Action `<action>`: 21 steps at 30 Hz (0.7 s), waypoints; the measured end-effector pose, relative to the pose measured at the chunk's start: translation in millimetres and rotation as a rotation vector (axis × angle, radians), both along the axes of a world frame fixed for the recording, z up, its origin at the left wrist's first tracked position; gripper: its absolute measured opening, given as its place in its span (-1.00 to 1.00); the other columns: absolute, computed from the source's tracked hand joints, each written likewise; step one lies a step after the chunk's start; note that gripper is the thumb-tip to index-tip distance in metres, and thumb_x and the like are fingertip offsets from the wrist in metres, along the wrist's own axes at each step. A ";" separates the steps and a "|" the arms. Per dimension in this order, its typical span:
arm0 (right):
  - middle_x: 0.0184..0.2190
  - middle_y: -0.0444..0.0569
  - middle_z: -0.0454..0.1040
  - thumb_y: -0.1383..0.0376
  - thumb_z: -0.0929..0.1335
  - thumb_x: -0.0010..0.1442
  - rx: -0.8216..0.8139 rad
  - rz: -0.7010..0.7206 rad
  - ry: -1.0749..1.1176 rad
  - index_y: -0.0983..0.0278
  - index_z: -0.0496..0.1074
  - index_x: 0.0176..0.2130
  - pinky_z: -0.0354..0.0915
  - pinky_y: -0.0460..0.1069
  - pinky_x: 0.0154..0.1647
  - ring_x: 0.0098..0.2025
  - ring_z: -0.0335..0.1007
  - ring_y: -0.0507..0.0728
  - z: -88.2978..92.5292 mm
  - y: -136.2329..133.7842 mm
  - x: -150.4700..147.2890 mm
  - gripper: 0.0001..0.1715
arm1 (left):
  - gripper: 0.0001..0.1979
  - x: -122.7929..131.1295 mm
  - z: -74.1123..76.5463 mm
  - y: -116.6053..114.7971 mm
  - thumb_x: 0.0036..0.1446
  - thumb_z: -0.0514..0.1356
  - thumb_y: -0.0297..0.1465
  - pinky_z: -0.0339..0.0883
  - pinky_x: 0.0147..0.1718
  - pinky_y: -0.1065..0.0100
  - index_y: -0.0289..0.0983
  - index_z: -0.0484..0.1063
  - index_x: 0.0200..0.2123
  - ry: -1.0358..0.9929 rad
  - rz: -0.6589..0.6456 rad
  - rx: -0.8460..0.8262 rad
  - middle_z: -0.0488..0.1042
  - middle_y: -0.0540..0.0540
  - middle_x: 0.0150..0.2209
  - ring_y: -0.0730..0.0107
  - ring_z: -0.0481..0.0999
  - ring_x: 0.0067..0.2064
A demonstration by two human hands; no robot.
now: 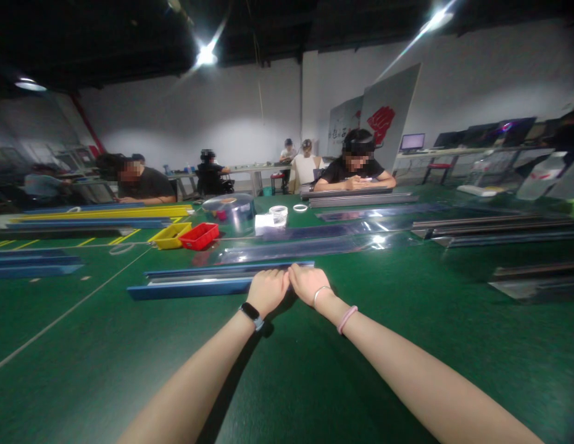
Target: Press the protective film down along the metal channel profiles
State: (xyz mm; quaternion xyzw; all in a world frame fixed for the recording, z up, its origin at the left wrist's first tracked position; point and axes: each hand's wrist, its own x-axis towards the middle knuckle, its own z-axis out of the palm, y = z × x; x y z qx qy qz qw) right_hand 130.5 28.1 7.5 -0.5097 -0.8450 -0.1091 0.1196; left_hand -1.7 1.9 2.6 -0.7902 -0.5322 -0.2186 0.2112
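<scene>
A long blue channel (189, 291) with raised side walls lies crosswise on the green table in front of me. Both of my hands are at its right end, close together with fingers curled. My left hand (268, 290), below a dark-faced wristwatch, grips the near wall. Touching it at the thumb side, my right hand (308, 283) is closed over the channel's end. The fingertips of both hands are hidden, so anything small between them cannot be seen. A pale strip shows inside the trough left of my hands.
Behind the channel lie clear plastic strips (291, 248), a red bin (199, 236), a yellow bin (172, 235) and a roll of clear film (241, 216). Dark profiles (541, 280) lie at the right, more blue channels (34, 264) at the left. A person (356, 166) sits across the table.
</scene>
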 end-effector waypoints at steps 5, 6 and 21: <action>-0.40 0.02 0.42 0.21 -0.06 0.23 0.020 0.020 0.017 0.29 0.24 -0.31 0.12 -0.08 -0.34 -0.35 0.34 0.07 0.6 -2.7 1.7 -0.57 | -0.64 -0.2 -1.0 1.0 0.17 -0.19 -0.35 0.11 -0.39 0.35 -0.29 0.31 -0.50 0.002 -0.005 0.001 0.37 -0.09 -0.51 0.39 0.35 -0.43; -0.40 0.02 0.42 0.22 -0.07 0.23 0.018 0.022 0.015 0.29 0.24 -0.32 0.12 -0.08 -0.34 -0.34 0.34 0.06 1.0 -3.1 1.7 -0.56 | -0.65 -0.3 -1.1 1.1 0.17 -0.18 -0.35 0.11 -0.39 0.35 -0.29 0.31 -0.50 0.002 -0.006 0.000 0.38 -0.09 -0.51 0.39 0.35 -0.43; -0.43 0.01 0.42 0.23 -0.04 0.22 0.038 0.021 0.055 0.28 0.25 -0.35 0.11 -0.08 -0.39 -0.39 0.34 0.07 -2.2 -1.5 0.3 -0.59 | -0.65 -0.3 -0.5 0.7 0.17 -0.18 -0.35 0.13 -0.39 0.34 -0.29 0.32 -0.50 -0.019 -0.013 -0.008 0.38 -0.10 -0.50 0.39 0.36 -0.43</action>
